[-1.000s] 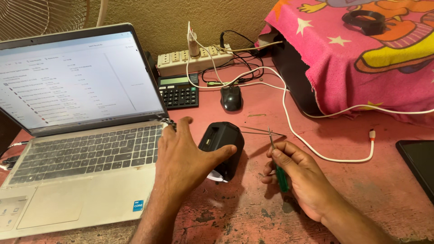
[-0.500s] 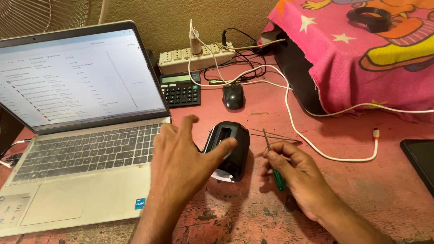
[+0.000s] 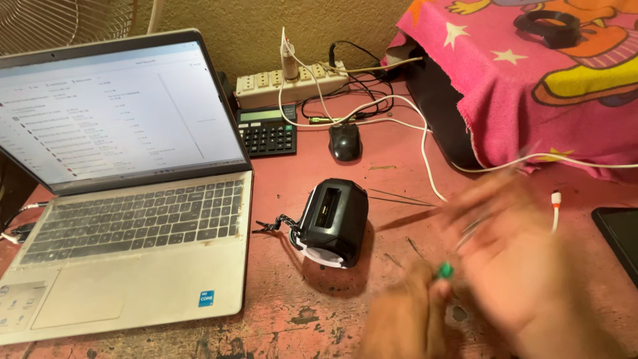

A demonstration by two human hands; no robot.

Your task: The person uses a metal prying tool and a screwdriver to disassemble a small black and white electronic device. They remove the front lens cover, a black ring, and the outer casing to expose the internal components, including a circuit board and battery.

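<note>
Near the desk's centre sat the small black boxy speaker (image 3: pixel 332 223), untouched. At four o'clock, both blurred hands (left (image 3: pixel 405 312), right (image 3: pixel 525 266)) seemingly pinched a green-handled screwdriver (image 3: pixel 444 270); steadier fingers would help.

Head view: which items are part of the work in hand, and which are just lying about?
In hand:
- small black speaker, lying on the pink table, untouched
- green-handled tool, at the fingers of the blurred hands; which hand grips it cannot be told
- left hand, right hand

Lying about:
- laptop
- calculator
- mouse
- power strip
- white cable
- pink cloth
</note>
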